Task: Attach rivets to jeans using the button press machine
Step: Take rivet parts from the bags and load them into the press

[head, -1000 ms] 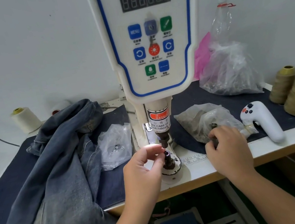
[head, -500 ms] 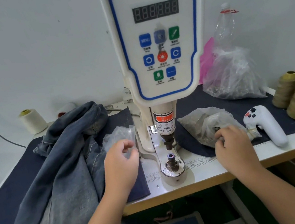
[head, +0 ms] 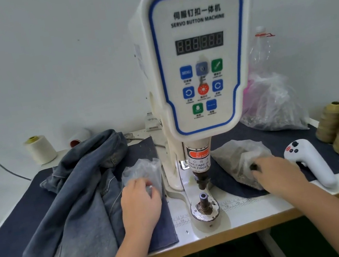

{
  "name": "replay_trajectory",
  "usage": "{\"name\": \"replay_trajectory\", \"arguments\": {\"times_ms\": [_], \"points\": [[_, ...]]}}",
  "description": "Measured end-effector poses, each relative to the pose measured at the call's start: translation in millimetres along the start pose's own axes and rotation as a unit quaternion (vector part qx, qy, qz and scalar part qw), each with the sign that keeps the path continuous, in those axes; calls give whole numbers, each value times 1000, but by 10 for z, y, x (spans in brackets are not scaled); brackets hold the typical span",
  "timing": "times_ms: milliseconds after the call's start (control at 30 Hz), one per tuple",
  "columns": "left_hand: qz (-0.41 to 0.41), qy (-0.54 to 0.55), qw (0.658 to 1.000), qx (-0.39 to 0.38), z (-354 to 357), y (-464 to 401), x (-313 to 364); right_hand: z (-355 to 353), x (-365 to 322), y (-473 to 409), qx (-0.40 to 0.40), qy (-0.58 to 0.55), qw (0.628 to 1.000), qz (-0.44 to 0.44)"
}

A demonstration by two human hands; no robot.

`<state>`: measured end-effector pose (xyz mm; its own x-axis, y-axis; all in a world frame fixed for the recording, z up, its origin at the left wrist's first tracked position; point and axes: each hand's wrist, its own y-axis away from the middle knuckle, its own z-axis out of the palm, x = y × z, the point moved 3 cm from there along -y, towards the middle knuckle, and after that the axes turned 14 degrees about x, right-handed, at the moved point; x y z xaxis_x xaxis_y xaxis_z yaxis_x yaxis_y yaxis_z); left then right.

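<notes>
Plastic bags (head: pixel 142 171): both hands in, L (head: pixel 139 203) & R (head: pixel 280 173).

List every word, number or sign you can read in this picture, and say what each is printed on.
"SERVO BUTTON MACHINE": machine panel, under a line of Chinese characters.
"MENU": blue button.
"WARNING" (partly visible) and "TAKE CARE OF YOUR FINGER": label on the press head.
"14", "18", "19", "20": ruler printed on the table.
Display: unlit digit segments only.
Captions under the other buttons: too small to read.
Sticker behind the machine: blurred.
</notes>
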<state>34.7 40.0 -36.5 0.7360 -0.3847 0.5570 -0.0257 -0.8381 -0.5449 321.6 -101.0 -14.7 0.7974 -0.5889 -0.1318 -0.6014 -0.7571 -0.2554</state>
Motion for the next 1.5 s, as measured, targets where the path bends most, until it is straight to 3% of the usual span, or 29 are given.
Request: {"name": "replay_trajectory", "arguments": {"times_ms": [400,633,767,1033,1133,1233,1300,1400,1500], "points": [[42,-8,999,17,32,23,-14,90,-52,11,58,-4,997,47],[51,-17,998,19,38,19,-13,61,-21,32,149,-53,987,35],[51,-22,998,18,51,17,-22,134,20,63,100,-62,993,12],[55,-30,998,18,64,20,-36,122,47,106,95,-12,995,-37],[54,-27,998,20,67,20,-37,78,-2,97,36,48,997,-49],[54,-28,998,20,67,23,-38,5,-85,31,-87,69,994,-6],[55,-29,998,19,71,22,-43,-54,-116,-19,-129,66,989,2],[55,-34,998,18,77,22,-52,-69,-94,-54,-135,65,989,-21],[56,-34,998,18,79,21,-50,-21,-32,-35,-23,38,997,-57]]}}
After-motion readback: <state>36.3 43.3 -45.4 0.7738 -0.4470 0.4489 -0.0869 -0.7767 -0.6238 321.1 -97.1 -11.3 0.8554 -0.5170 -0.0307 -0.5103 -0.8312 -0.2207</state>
